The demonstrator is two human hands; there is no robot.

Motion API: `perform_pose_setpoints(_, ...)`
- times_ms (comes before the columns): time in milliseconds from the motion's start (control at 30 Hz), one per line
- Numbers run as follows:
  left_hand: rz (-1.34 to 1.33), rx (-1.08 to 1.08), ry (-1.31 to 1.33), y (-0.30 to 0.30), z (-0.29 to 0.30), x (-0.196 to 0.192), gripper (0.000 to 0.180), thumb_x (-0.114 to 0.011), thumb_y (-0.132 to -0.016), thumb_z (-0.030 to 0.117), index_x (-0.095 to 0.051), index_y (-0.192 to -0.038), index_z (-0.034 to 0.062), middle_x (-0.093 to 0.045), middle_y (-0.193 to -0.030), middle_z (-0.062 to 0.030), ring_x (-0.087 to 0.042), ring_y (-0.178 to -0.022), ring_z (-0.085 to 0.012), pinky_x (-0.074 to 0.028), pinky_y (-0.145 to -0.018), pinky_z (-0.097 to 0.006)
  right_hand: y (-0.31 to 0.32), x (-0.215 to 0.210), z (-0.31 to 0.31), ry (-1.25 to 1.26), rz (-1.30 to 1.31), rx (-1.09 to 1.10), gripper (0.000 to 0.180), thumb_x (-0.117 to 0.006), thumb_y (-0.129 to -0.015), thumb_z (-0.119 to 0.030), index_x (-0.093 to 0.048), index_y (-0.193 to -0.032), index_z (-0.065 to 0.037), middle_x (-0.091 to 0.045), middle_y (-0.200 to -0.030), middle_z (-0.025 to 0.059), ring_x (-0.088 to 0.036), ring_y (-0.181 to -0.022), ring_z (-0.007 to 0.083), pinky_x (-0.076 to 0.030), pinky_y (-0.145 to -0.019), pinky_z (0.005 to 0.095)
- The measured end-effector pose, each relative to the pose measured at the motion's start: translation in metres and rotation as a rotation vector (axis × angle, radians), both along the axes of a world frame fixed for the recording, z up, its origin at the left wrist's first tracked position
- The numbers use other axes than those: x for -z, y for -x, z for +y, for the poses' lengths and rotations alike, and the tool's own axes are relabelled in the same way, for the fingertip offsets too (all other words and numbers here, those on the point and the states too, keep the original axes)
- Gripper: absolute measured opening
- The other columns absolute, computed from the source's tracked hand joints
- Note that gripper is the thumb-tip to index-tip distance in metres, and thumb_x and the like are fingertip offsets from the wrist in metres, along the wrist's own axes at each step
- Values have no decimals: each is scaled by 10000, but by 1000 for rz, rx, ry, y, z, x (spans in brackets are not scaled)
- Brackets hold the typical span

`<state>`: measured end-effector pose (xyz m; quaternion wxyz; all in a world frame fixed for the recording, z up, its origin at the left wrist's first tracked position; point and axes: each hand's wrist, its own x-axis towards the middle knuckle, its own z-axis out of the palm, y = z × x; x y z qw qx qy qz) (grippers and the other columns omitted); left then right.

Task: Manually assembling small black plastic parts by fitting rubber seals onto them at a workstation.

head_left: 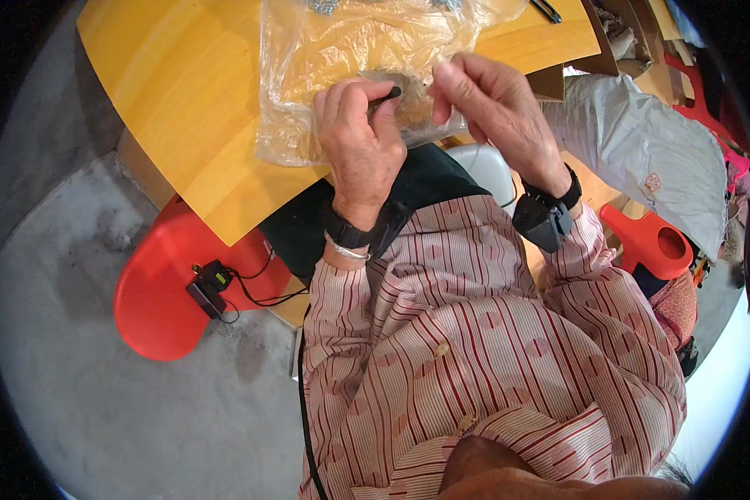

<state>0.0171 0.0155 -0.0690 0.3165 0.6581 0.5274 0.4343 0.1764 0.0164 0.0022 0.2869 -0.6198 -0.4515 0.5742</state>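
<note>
My left hand (360,137) is closed around a slim black rod-like thing (389,95), whose rounded end sticks out past the thumb and forefinger. To its right, my right hand (500,108) is held in a pinch, thumb against curled fingers. A small pale bit may show at its fingertips, too small to name. Both hands are over the near edge of a clear plastic sheet (287,125) on the yellow table (167,100). Between them, under the plastic, lies a greyish-brown patch (412,108) that I cannot identify.
Small bluish clusters (323,5) lie on the plastic's far part. A black pen-like thing (546,10) rests at the table's far right. A white sack (642,150) and red stool (654,242) stand right; a red seat (162,292) with a small black device (208,292) stands left.
</note>
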Motion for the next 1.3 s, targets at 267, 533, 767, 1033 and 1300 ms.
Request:
perform_pose_setpoints(267,75,-42,-38,-3,0,8,181,-589,-666,-72,-586,-820,22,-591,-878,-110,-503,-865,-321,-401,-789,-388,42,22,50,-576,-115,35,209,-529,-937,-214,-550,-866,-18,-546,-745,111,-523,-656,203,-429,-588,290)
perform_pose_setpoints(533,79,-74,-4,2,-2,8,224,-622,-634,-18,-582,-849,31,-566,-888,-106,-466,-873,-327,-373,-785,-418,64,35,62,-800,-114,-163,257,-500,-947,-258,-526,-971,-4,-553,-833,165,-550,-756,279,-446,-665,337)
perform_pose_setpoints(767,32,-61,19,2,-6,17,480,-746,-605,114,-536,-1020,-5,-542,-972,-150,-483,-939,-342,-389,-818,-418,79,64,63,-1057,-246,-118,257,-583,-885,-288,-587,-865,-32,-594,-738,78,-579,-689,237,-467,-628,342)
perform_pose_setpoints(1033,-56,-67,117,3,-11,21,803,-791,-607,136,-362,-1267,-21,-481,-1191,-176,-479,-1122,-301,-382,-950,-375,77,61,59,-841,-168,-381,326,-498,-934,-340,-560,-1003,-28,-571,-906,114,-579,-854,264,-465,-758,329)
perform_pose_setpoints(1300,-260,-111,144,1,-17,22,596,-747,-569,122,-537,-1112,-4,-476,-1151,-207,-441,-1083,-391,-370,-893,-464,80,62,54,-766,-202,-430,341,-469,-943,-357,-560,-991,-33,-576,-913,118,-579,-867,276,-467,-775,332)
